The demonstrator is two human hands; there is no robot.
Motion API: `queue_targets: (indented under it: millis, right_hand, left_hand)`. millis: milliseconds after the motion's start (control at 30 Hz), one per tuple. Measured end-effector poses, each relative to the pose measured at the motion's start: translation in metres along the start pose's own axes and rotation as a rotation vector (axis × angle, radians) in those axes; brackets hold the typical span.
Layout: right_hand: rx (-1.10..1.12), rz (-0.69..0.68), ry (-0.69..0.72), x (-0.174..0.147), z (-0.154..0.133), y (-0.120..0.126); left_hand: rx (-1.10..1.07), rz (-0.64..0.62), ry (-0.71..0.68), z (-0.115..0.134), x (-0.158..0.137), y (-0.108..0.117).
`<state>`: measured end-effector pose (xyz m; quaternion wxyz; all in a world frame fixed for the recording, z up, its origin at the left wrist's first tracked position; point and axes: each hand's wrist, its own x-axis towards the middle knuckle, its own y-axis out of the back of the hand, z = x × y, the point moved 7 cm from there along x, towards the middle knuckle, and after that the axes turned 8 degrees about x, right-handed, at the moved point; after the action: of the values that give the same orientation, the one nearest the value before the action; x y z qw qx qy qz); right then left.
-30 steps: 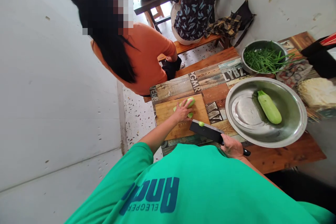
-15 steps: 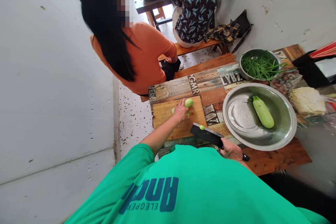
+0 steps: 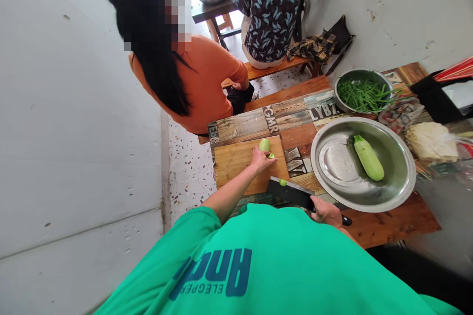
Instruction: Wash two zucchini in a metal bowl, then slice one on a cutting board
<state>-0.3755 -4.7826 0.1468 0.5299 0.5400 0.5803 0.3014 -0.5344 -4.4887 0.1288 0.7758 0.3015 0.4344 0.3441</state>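
Observation:
On the wooden cutting board [image 3: 236, 163], my left hand [image 3: 260, 160] has its fingers curled around a small green zucchini piece [image 3: 272, 155]. A larger light-green zucchini piece [image 3: 264, 144] lies right beside its fingers, partly hidden by the hand. My right hand [image 3: 325, 210] grips the handle of a cleaver [image 3: 291, 193], whose dark blade points left over the board's near right corner. A small zucchini slice [image 3: 283, 182] sticks to the blade near its upper edge. To the right, a whole zucchini [image 3: 369, 158] lies in a wide steel basin [image 3: 332, 189].
A steel bowl of cut greens [image 3: 364, 92], a crumpled cloth [image 3: 401, 112], a pale cabbage-like vegetable [image 3: 430, 142] and a black holder [image 3: 438, 96] stand on the table's right part. A person in orange [image 3: 207, 83] sits beyond the board; another person [image 3: 275, 15] sits farther back.
My left hand has moved to the right across the board, and a green piece seen under it at the left has gone from that spot. The cleaver stays almost where it was.

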Motion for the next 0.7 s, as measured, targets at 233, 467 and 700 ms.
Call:
queue_targets:
  millis: [233, 467, 700]
  right_hand:
    - [-0.001, 0.179, 0.048, 0.004, -0.012, 0.021]
    - [-0.046, 0.363, 0.344, 0.041, -0.058, 0.08]
    - [-0.059, 0.264, 0.596, 0.074, -0.081, 0.095]
  left_hand:
    - [-0.281, 0.02, 0.045, -0.016, 0.002, 0.03]
    - [-0.538, -0.253, -0.024, -0.022, -0.017, 0.047]
    - [-0.428, -0.58, -0.135, -0.035, -0.061, 0.047]
